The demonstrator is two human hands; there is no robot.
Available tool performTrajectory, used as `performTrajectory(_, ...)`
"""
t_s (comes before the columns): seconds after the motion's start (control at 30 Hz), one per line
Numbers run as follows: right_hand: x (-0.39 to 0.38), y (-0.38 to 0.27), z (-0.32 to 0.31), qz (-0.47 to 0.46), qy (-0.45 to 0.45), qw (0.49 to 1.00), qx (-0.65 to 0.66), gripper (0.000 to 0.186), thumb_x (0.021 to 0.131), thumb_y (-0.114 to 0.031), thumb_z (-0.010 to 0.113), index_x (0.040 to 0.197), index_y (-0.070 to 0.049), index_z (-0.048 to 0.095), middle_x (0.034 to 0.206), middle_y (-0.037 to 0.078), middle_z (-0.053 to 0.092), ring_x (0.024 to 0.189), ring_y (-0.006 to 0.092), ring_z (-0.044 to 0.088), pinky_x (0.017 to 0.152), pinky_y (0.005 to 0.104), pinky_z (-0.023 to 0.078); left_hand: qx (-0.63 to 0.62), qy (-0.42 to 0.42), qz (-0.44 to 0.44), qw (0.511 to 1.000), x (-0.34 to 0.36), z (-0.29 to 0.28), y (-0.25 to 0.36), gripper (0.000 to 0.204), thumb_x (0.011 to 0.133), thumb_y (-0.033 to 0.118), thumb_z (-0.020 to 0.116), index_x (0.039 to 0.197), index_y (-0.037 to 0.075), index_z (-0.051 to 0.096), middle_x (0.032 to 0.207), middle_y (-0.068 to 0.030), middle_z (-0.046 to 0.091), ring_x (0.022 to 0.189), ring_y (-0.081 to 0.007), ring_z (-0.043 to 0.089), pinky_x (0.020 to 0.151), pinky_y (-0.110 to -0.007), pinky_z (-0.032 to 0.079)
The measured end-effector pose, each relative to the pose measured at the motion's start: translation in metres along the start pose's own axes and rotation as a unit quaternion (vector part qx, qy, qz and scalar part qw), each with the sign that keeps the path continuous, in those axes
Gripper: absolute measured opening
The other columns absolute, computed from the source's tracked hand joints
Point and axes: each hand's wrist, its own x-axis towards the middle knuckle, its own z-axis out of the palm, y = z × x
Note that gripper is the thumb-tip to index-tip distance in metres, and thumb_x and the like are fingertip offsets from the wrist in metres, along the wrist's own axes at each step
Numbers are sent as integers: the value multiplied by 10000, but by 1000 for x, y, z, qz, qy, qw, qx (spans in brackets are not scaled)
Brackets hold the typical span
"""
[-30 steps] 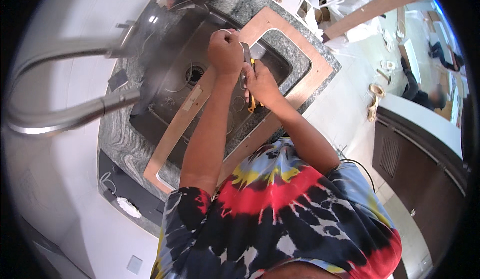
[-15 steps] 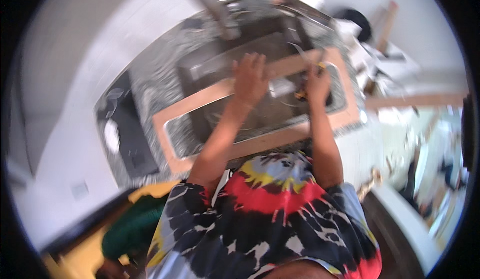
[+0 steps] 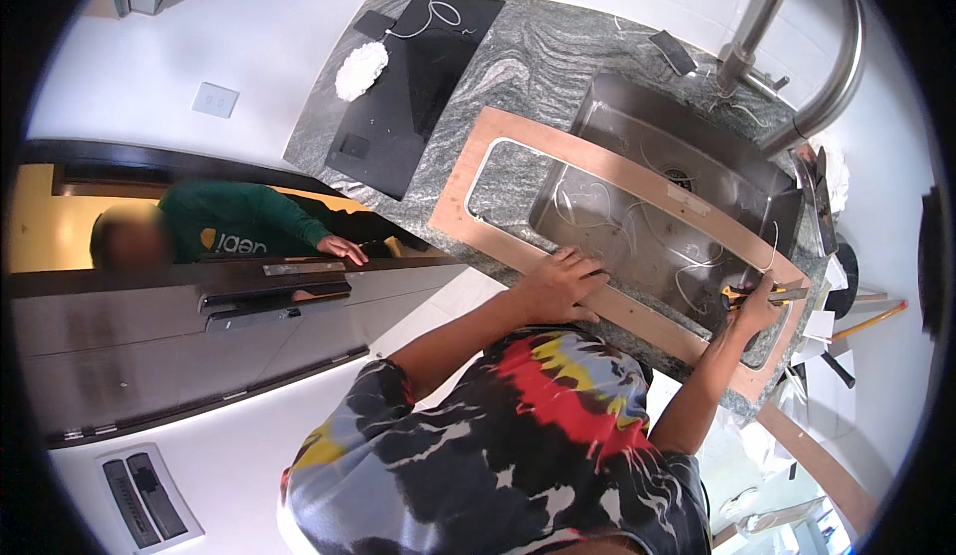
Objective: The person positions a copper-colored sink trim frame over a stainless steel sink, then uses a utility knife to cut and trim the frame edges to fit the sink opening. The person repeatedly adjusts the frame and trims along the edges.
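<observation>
A thin wooden frame [image 3: 460, 195] lies on the grey stone countertop [image 3: 538, 57], around and over a steel sink [image 3: 637, 231]. My left hand [image 3: 563, 281] rests flat on the frame's near rail, fingers spread. My right hand [image 3: 759, 308] is at the frame's right end, closed around a tool with a yellow and black handle [image 3: 745, 294]. The tool's metal tip points right, along the frame. Thin wires lie loose in the sink basin.
A tall curved steel faucet [image 3: 797, 47] rises behind the sink. A black cooktop [image 3: 418, 77] with a white rag [image 3: 360, 69] lies left of it. Another person in a green top [image 3: 234, 224] leans behind a dark cabinet front [image 3: 199, 326]. Wood strips and paper lie at right.
The view has swung round, so the sink now sits upper right. My hands have moved apart: the left onto the near rail, the right to the frame's right end with the tool.
</observation>
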Motion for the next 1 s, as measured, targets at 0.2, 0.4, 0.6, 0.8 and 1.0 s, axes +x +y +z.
performTrajectory(0.2,-1,-1,12,-11,50,999,15,200,923,-132,673,911,-8,517,662,80,564,495,156,557,431,303,508,-41,-44,49,997,7,11,-22,759,762,468,738,1344,36,511,1329,-177,525,1226,-359,514,1079,-479,350)
performTrajectory(0.4,6,-1,3,57,60,996,34,169,908,-121,669,916,-26,530,668,68,564,543,166,579,475,312,534,-96,-69,122,985,10,4,-42,705,784,397,735,1317,-8,516,1334,-186,516,1226,-352,515,1052,-464,391)
performTrajectory(0.6,29,30,-18,79,136,986,60,249,936,-222,637,1057,-16,565,814,138,601,703,286,636,592,405,562,-112,-70,164,978,24,17,-52,635,839,367,711,1300,-28,526,1358,-218,506,1223,-379,526,1023,-449,428)
performTrajectory(0.8,-33,-38,25,70,150,982,87,266,934,-211,652,931,7,500,744,113,601,517,180,605,407,329,517,-181,-92,116,972,39,-11,-28,595,831,302,747,1296,-12,549,1283,-214,574,1163,-388,569,980,-447,461)
performTrajectory(1.0,-78,-54,26,125,119,971,164,246,1022,-278,434,1014,-32,445,751,97,565,520,162,554,436,334,512,-168,5,72,983,134,-29,20,419,855,265,740,1145,-25,650,1118,-228,662,1018,-395,634,895,-448,487)
